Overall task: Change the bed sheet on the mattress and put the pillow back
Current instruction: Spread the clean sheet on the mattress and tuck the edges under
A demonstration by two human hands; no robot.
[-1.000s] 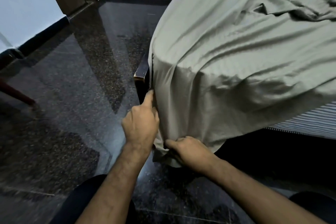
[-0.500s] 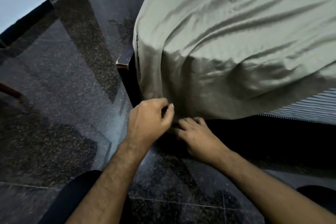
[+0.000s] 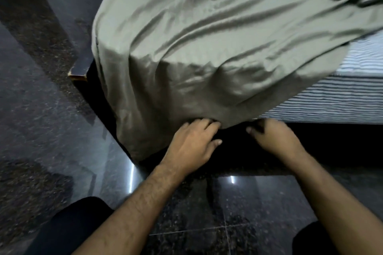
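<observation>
Bed sheet (image 3: 207, 47) drapes over mattress (image 3: 339, 97) corner, 12 o'clock of both hands. Left hand (image 3: 192, 143) fingers press its hem; right hand (image 3: 273, 136) grip: cannot tell.

Dark shiny speckled floor (image 3: 51, 130) with thin tile lines and bright light spots. Dark wooden bed frame corner (image 3: 79, 68), chipped at its edge. Maybe black trouser knees (image 3: 68, 225) at the bottom.
</observation>
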